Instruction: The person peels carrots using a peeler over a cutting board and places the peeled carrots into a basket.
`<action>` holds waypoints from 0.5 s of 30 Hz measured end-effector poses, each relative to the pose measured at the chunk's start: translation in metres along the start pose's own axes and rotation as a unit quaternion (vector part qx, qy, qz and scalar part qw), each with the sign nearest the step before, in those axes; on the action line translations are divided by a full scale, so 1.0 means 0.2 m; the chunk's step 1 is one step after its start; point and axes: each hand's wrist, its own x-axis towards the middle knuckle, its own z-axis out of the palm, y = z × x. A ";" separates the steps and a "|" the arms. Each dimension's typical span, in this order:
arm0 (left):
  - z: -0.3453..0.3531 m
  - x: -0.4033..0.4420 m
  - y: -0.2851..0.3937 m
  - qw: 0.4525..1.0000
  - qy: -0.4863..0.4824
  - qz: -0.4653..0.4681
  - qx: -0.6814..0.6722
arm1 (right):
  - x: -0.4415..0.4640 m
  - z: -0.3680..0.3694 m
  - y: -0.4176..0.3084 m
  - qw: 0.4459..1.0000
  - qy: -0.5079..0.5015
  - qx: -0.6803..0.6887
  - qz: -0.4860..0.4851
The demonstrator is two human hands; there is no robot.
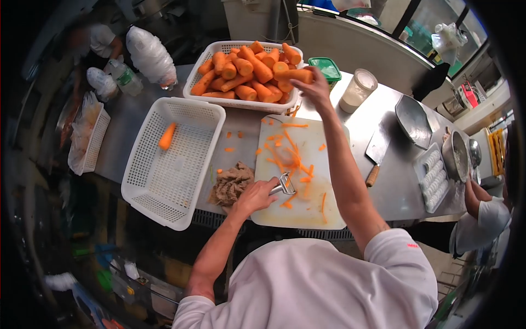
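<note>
My left hand (256, 196) is closed around the handle of a metal peeler (283, 185) over the left edge of a white cutting board (329, 205). Orange peel strips (290, 148) lie scattered on the board. At the right end of a white basket (200, 102) heaped with carrots, my right hand (316, 88) grips a carrot (296, 75). A second white basket (211, 159) on the left holds a single carrot (167, 136). Beside my left hand lies a crumpled brown cloth (233, 183).
Right of the board are a cleaver (378, 145), a lidded jar (359, 90), a dark tray (413, 122) and a tray of white rolls (433, 178). A green-lidded container (325, 68) stands behind. Other people are at the far left (101, 41) and right (482, 219).
</note>
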 end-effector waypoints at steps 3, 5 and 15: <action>-0.06 -0.03 0.05 0.995 0.026 -0.034 -0.094 | -0.18 -0.29 0.01 0.973 0.039 0.227 0.007; -0.15 -0.05 0.08 0.986 0.086 -0.048 -0.138 | -0.34 -0.39 0.08 0.913 0.039 0.405 0.041; -0.01 0.45 0.57 0.962 0.256 0.067 -0.069 | -0.81 -0.14 0.30 0.847 0.140 0.467 0.212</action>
